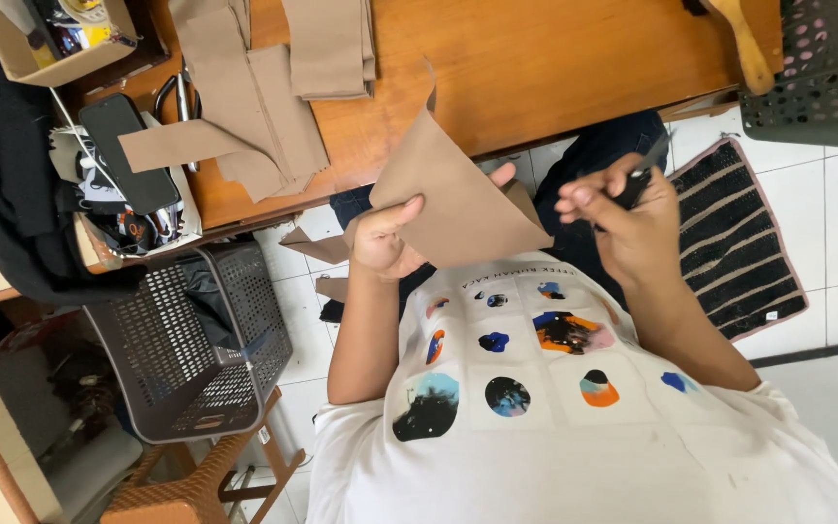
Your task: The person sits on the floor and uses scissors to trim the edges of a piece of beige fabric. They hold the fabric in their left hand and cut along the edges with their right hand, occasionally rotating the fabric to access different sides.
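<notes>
My left hand (380,241) grips a tan sheet of cut material (453,199) by its lower left edge, thumb on top, and holds it up in front of my chest. My right hand (628,218) is closed around a pair of dark scissors (640,182) just right of the sheet, with a small gap between them. More tan cut pieces (264,116) lie stacked on the wooden table (535,68) beyond my hands. A few tan scraps (314,247) lie on the tiled floor below the sheet.
An empty grey plastic basket (186,340) stands on a wicker stool (186,485) at my left. A dark phone (128,155), a cardboard box (41,39) and black cloth (12,194) crowd the table's left end. A dark perforated basket (817,78) and a striped mat (739,243) are at right.
</notes>
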